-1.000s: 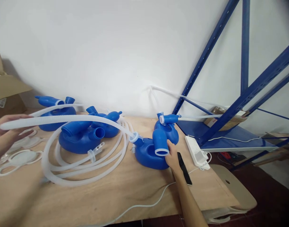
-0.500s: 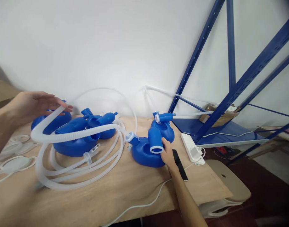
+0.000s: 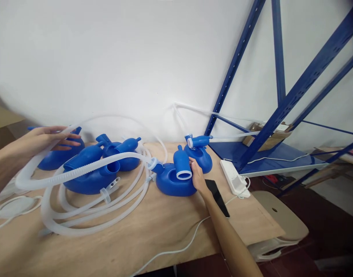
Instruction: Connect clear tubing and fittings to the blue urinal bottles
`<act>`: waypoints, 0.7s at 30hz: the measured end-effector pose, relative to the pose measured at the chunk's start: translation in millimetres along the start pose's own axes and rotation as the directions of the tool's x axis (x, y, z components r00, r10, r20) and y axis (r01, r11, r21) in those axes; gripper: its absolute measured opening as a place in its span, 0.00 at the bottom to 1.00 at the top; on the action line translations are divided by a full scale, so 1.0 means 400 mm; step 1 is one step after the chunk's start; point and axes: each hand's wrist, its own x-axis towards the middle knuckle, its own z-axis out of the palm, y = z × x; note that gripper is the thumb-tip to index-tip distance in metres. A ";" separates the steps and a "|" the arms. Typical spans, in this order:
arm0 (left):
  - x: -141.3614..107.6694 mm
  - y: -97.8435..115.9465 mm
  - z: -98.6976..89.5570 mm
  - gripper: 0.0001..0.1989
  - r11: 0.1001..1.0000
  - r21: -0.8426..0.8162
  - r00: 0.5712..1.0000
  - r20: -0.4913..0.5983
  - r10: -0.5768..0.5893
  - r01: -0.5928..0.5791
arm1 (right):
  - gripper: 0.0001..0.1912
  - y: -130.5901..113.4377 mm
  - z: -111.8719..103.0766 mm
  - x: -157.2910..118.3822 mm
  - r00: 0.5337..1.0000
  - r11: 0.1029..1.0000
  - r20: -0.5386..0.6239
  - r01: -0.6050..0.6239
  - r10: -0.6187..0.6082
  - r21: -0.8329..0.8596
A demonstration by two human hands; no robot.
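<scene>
My left hand (image 3: 51, 139) is at the left with its fingers stretched and spread, against a bend of a translucent hose (image 3: 87, 168). The hose runs right to a cap on the neck of a blue bottle (image 3: 172, 186). At that bottle's right side my right hand (image 3: 197, 173) grips a blue cup-like piece (image 3: 182, 163), whose white-rimmed mouth faces down toward me. Part of the right hand's fingers is hidden behind the piece.
Several other blue bottles (image 3: 90, 182) stand at the left and behind. Coiled hoses lie round them. A phone (image 3: 218, 198), a power strip (image 3: 232, 177) and a white cable are at the right, beside a blue metal shelf (image 3: 271, 157).
The bottle under my right hand has shifted slightly left, and the cup-like piece has moved left with its nozzle now showing. My left hand and the hose bend are further left and lower.
</scene>
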 end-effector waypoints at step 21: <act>0.021 0.152 0.070 0.32 0.624 -0.317 0.698 -0.393 0.599 -0.714 | 0.71 -0.275 0.086 0.396 0.789 0.913 0.462 -0.327 0.406 -0.245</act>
